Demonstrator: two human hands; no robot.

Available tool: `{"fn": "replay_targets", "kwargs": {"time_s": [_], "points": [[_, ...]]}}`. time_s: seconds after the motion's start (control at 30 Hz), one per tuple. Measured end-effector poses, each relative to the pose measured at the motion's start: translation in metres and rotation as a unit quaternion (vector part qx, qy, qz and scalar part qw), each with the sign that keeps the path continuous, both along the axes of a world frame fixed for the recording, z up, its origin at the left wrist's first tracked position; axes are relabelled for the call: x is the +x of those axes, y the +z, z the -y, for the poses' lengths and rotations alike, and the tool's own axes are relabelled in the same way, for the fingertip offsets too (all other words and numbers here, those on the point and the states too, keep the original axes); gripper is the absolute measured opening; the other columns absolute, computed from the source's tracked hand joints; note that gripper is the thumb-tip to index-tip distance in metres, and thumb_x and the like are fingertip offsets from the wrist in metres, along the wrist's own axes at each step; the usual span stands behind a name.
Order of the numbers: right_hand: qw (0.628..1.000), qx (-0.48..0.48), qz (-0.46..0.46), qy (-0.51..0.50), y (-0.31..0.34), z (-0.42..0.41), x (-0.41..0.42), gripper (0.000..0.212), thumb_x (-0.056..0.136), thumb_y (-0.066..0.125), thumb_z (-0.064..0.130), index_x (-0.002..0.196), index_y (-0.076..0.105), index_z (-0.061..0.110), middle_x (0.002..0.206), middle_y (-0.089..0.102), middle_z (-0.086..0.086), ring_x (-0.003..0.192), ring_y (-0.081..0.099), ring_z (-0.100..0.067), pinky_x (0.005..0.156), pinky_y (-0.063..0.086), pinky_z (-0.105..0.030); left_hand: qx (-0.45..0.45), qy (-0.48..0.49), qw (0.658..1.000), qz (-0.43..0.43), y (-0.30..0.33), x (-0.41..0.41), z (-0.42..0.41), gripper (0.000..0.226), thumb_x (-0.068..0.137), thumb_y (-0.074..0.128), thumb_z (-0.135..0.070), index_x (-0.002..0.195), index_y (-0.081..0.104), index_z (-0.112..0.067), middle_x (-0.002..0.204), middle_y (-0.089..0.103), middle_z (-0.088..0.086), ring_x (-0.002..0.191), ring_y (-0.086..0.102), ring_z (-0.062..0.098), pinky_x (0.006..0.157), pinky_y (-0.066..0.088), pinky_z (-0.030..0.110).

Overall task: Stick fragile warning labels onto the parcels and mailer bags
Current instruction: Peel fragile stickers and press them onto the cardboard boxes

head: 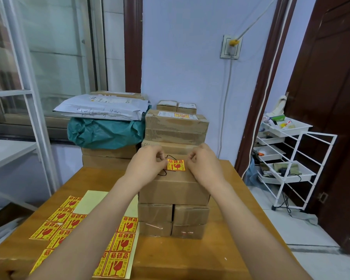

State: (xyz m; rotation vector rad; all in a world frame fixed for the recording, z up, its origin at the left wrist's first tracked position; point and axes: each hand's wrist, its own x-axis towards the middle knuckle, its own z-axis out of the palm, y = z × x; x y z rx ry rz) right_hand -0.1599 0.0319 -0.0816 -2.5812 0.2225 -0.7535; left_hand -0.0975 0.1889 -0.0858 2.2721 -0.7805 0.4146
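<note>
While the wooden table [226,201] fills the near part of the room, a second heap rises behind it against the pale wall: cardboard boxes [176,129] piled high, a green plastic bag [105,133] bulging on the left pile and a white mailer bag [103,109] lying flat on top of that. To the right stands a white wire rack [297,158] with trays of odds and ends, beside a dark brown door [335,98].

On the table itself sits a stack of brown parcels: four small ones [173,220] in two layers, and one wider box [175,188] resting across them. Left of the stack lie the sticker sheets [117,247], yellow and red with a broken-glass mark, some squares already gone from the pale backing paper.

Both arms reach out over the wide box. The left hand [148,165] and the right hand [203,162] each have fingers curled in, pinching opposite edges of a single fragile label [176,165]. That label is at the far top edge of the wide box, right way up; whether it is pressed flat onto the cardboard I cannot tell. A thin black line [163,173] shows just beside the left fingers.
</note>
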Motion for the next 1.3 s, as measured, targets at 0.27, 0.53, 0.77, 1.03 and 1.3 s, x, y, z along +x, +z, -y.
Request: {"fn": "replay_targets", "kwargs": {"time_s": [0.27, 0.53, 0.77, 1.03, 1.3], "points": [[0.997, -0.016, -0.067, 0.016, 0.001, -0.005, 0.013, 0.044, 0.093, 0.048, 0.045, 0.134, 0.051, 0.028, 0.138, 0.047, -0.002, 0.128, 0.041, -0.026, 0.101, 0.04, -0.046, 0.095, 0.02, 0.994, -0.059, 0.003, 0.008, 0.015, 0.045, 0.097, 0.043, -0.042, 0.134, 0.051, -0.017, 0.137, 0.05, 0.009, 0.128, 0.043, 0.027, 0.102, 0.041, 0.043], [0.984, -0.003, -0.157, -0.087, 0.0, -0.01, 0.023, 0.062, 0.094, 0.041, 0.055, 0.136, 0.038, 0.009, 0.145, 0.027, -0.011, 0.127, 0.034, -0.037, 0.097, 0.039, -0.043, 0.161, 0.127, 0.97, -0.127, 0.005, 0.008, 0.028, 0.067, 0.095, 0.037, -0.054, 0.143, 0.025, -0.008, 0.151, 0.025, 0.014, 0.134, 0.026, 0.034, 0.099, 0.037, 0.046], [0.979, -0.012, -0.178, -0.099, -0.004, -0.006, 0.024, 0.059, 0.097, 0.04, 0.05, 0.137, 0.037, 0.007, 0.149, 0.019, -0.011, 0.128, 0.035, -0.038, 0.097, 0.04, -0.043, 0.16, 0.138, 0.969, -0.126, 0.002, 0.007, 0.029, 0.056, 0.099, 0.037, -0.045, 0.14, 0.025, -0.008, 0.149, 0.024, 0.013, 0.129, 0.029, 0.033, 0.097, 0.038, 0.045], [0.981, -0.001, -0.174, -0.081, -0.003, 0.002, 0.022, 0.039, 0.101, 0.034, 0.029, 0.129, 0.044, 0.003, 0.144, 0.024, -0.013, 0.114, 0.049, -0.035, 0.09, 0.043, -0.039, 0.139, 0.133, 0.97, -0.149, 0.004, 0.013, 0.023, 0.042, 0.102, 0.034, -0.024, 0.14, 0.026, -0.007, 0.153, 0.021, 0.01, 0.128, 0.031, 0.033, 0.098, 0.036, 0.042], [0.977, 0.009, -0.193, -0.089, -0.002, -0.002, 0.025, 0.066, 0.095, 0.036, 0.056, 0.139, 0.037, 0.007, 0.151, 0.016, -0.01, 0.123, 0.043, -0.034, 0.089, 0.043, -0.04, 0.173, 0.132, 0.965, -0.146, 0.002, 0.007, 0.025, 0.081, 0.094, 0.028, -0.062, 0.15, 0.008, -0.006, 0.159, 0.005, 0.01, 0.137, 0.025, 0.036, 0.103, 0.035, 0.044]]}}
